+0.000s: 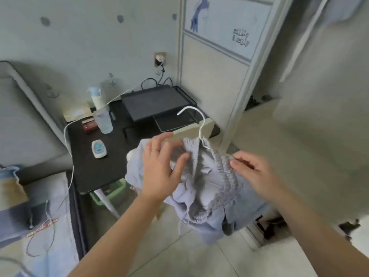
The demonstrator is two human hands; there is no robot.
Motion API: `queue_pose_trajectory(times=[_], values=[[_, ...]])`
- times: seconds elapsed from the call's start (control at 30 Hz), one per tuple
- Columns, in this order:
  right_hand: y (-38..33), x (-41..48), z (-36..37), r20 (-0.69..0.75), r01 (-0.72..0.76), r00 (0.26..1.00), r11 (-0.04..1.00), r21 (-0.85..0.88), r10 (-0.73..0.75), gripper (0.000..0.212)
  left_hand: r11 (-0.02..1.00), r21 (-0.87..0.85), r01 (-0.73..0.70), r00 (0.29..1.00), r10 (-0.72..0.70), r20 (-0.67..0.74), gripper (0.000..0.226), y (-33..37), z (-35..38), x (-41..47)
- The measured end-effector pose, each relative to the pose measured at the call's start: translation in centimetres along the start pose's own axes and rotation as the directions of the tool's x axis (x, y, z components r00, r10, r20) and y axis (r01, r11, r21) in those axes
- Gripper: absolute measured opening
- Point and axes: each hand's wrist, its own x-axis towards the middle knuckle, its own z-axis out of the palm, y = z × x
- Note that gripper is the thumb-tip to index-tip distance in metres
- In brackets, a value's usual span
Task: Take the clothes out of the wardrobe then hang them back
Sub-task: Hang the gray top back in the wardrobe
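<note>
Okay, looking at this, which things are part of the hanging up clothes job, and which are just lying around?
Part of the job: lilac garment, white hanger, left hand touching the garment, right hand pinching its waistband, wardrobe.

Just lying about: black table, spray bottle, plastic cup, red box, small white device, green basket.
</note>
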Motion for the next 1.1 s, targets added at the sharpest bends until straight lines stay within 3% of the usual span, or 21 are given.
queue_pose_trajectory(times=[0.1,0.2,0.27,0.37,0.4,0.47,0.53,0.57,0.63,0.67,0.83,1.0,1.1], values=[[2.2,-1.7,-6.7,-0.137,-0.015,0.990,0.999,-0.048,0.008,0.025,0.996,-0.068,-0.050,0.984,0.061,0.170,0.047,4.2,5.6,4.8],[3.9,-2.9,-12.1,-0.290,-0.043,0.957,0.989,-0.140,0.001,0.028,0.979,-0.150,-0.135,0.957,0.168,0.237,0.032,7.9,10.7,8.4],[4.9,-3.2,-14.9,-0.443,-0.059,0.896,0.984,-0.168,-0.021,0.031,0.966,-0.187,-0.176,0.943,0.220,0.250,0.024,10.1,13.7,9.8],[5.3,-3.6,-18.0,-0.620,-0.073,0.779,0.967,-0.242,-0.097,0.026,0.967,-0.178,-0.184,0.940,0.226,0.257,0.029,13.0,17.5,11.4],[5.5,-3.8,-18.9,-0.615,-0.073,0.777,0.951,-0.300,-0.135,0.022,0.970,-0.178,-0.164,0.942,0.208,0.265,0.033,13.8,18.7,12.1],[6.1,-4.2,-20.3,-0.515,-0.115,0.843,0.886,-0.449,-0.152,0.021,0.967,-0.218,-0.131,0.939,0.191,0.284,0.037,15.1,20.8,13.6],[6.9,-4.1,-21.7,-0.440,-0.225,0.897,0.827,-0.515,-0.030,0.030,0.948,-0.293,-0.127,0.928,0.218,0.303,0.042,16.1,22.3,15.3],[7.2,-3.9,-22.7,-0.464,-0.268,0.886,0.828,-0.492,0.011,0.029,0.932,-0.339,-0.127,0.918,0.240,0.316,0.044,16.4,23.1,16.1],[8.1,-3.5,-24.5,-0.570,-0.299,0.820,0.804,-0.514,-0.059,0.017,0.904,-0.413,-0.112,0.892,0.274,0.359,0.042,17.0,24.5,17.6],[8.5,-3.2,-25.4,-0.593,-0.325,0.802,0.781,-0.533,-0.071,0.023,0.892,-0.439,-0.110,0.879,0.294,0.376,0.041,17.4,25.3,18.6],[8.1,0.0,-30.1,-0.443,-0.414,0.865,0.834,-0.366,0.235,0.048,0.810,-0.572,-0.131,0.804,0.424,0.416,0.039,19.1,28.9,25.3],[6.6,5.1,-33.3,-0.500,-0.409,0.830,0.878,-0.248,0.246,0.038,0.781,-0.602,-0.165,0.752,0.494,0.435,0.034,19.7,31.9,32.8],[6.0,8.7,-34.8,-0.584,-0.385,0.771,0.916,-0.109,0.255,0.033,0.810,-0.569,-0.144,0.766,0.455,0.454,0.023,19.9,34.0,36.9]])
